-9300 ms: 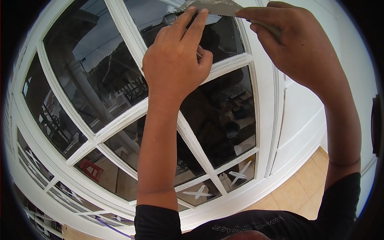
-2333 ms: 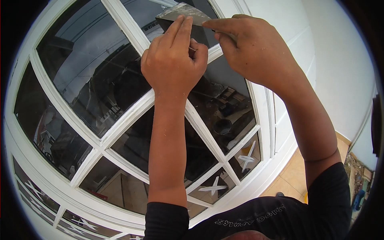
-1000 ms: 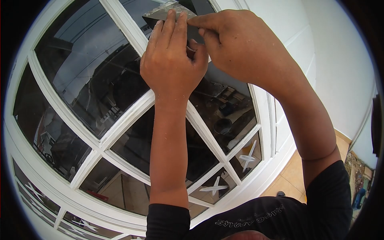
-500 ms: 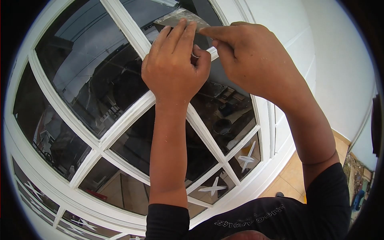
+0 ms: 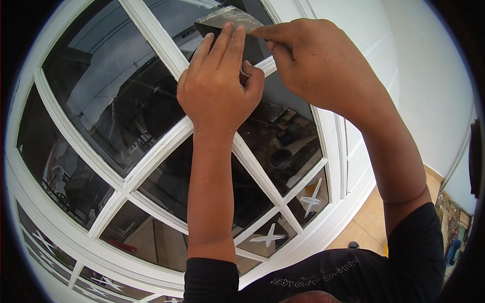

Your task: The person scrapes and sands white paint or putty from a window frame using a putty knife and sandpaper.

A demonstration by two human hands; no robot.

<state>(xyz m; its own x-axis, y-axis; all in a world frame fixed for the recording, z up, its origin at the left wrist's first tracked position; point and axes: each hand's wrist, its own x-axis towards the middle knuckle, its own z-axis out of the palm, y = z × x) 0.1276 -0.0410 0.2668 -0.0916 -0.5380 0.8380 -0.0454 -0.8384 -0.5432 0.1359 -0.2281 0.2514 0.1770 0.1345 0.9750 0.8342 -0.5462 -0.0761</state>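
Note:
A flat grey blade (image 5: 228, 16) with whitish smears along its edge lies against the upper part of the white-framed window (image 5: 151, 160). The fingers of my left hand (image 5: 221, 81) stretch onto the blade, and its thumb is curled in below them. From the right, my right hand (image 5: 316, 65) meets the blade's right end, its index finger straight along it and the thumb bent beneath. Fine white dust marks the fingers of my left hand. My palms hide the blade's lower part and any handle.
Dark panes (image 5: 116, 86) show reflections of wires and buildings. White cross-shaped pieces (image 5: 269, 236) appear behind the lower panes. A white wall (image 5: 429, 76) stands at the right, above tan floor tiles (image 5: 370, 220). Various items lie at the far right edge.
My right hand has moved slightly up and left. The blade has shifted a little upward, and my left hand has moved slightly left.

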